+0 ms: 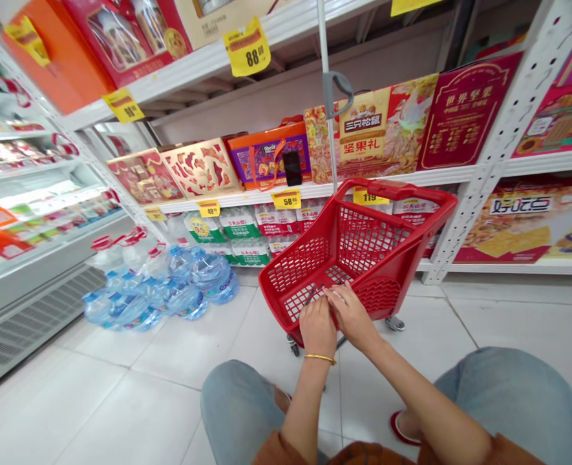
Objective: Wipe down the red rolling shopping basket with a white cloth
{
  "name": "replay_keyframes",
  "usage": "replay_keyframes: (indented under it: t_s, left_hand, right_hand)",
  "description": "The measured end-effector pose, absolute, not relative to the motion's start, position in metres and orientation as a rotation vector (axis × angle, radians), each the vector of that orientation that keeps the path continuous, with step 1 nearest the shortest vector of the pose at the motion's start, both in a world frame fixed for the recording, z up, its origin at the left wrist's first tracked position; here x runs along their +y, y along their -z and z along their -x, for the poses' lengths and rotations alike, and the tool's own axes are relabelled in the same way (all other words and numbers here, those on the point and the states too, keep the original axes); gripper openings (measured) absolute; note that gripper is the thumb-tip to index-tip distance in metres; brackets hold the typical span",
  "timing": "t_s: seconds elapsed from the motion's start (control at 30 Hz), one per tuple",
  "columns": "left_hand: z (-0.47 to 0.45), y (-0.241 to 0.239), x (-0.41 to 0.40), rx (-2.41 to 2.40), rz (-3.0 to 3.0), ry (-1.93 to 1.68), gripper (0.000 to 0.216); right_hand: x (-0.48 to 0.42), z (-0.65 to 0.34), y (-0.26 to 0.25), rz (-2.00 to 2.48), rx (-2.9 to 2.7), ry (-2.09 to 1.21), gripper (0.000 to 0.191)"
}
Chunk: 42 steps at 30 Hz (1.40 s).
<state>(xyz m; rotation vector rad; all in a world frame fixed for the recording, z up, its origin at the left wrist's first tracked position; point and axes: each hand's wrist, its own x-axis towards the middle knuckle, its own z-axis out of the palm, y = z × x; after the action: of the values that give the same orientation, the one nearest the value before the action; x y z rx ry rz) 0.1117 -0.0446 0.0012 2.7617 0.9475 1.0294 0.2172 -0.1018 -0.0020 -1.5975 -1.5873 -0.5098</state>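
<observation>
My left hand (318,325), with a gold bangle at its wrist, is closed at the near rim of a small red shopping cart (392,271). Close against it, my right hand (352,316) has its fingers bent and pressed together. The fingertips of both hands meet over the basket. A thin dark stick-like piece (309,294) shows just beyond the left fingers; whether it is held I cannot tell. The undersides of the fingers are hidden. A light pole with a grey hook (338,93) rises behind the cart.
Large blue-capped water bottles (154,290) stand on the floor at left, by a chilled cabinet (38,303). Gift boxes (370,132) line the white shelf (256,197), where a black phone-like object (293,169) is propped. My knees (237,400) flank the near floor.
</observation>
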Motion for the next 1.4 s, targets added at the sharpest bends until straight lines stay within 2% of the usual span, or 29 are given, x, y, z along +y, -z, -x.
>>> replay_keyframes:
  t_s: [0.67,1.0,1.2,1.4]
  left_hand:
    - [-0.101,0.011,-0.028,0.866,-2.924,-1.069,0.033]
    - [-0.099,0.012,-0.028,0.883,-2.96,-1.029,0.039]
    - [-0.1,0.012,-0.029,0.877,-2.919,-1.048,0.04]
    - [-0.101,0.013,-0.029,0.872,-2.908,-1.076,0.038]
  right_hand:
    - [-0.1,-0.254,0.01,1.635,-1.623,0.681,0.027]
    - [-0.11,-0.288,-0.006,1.725,-1.498,0.652,0.027]
    - [-0.103,-0.274,-0.003,1.71,-1.335,0.644,0.028]
    - [-0.093,-0.229,0.005,1.644,-1.401,0.594,0.026]
